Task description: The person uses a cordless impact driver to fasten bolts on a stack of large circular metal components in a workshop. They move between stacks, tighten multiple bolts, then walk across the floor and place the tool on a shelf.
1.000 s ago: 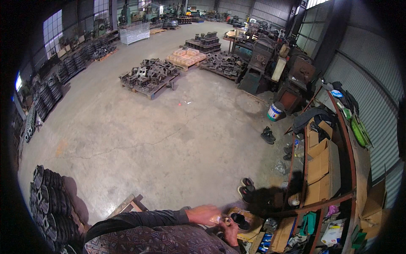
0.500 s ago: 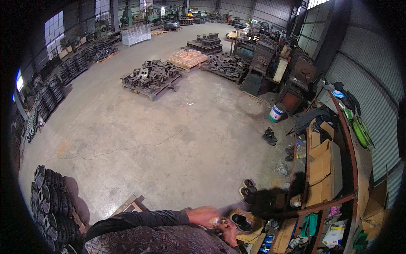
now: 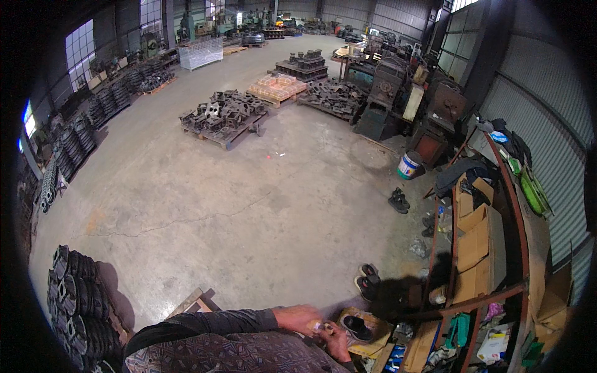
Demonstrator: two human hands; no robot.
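Both hands (image 3: 314,326) stay together around a small pale object (image 3: 315,325).

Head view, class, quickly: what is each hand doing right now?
Left hand: curled around a small pale object; exact grip cannot be told.
Right hand: fingers bent, touching the same object; grip cannot be told.

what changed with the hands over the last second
Very little changed. The left hand and right hand stay close together at the lower edge, working on a small object too small to identify; which hand holds it is unclear. No clear shift of either hand. The black shoe on flat cardboard beside them, the shelves and the stacked rings stayed put.
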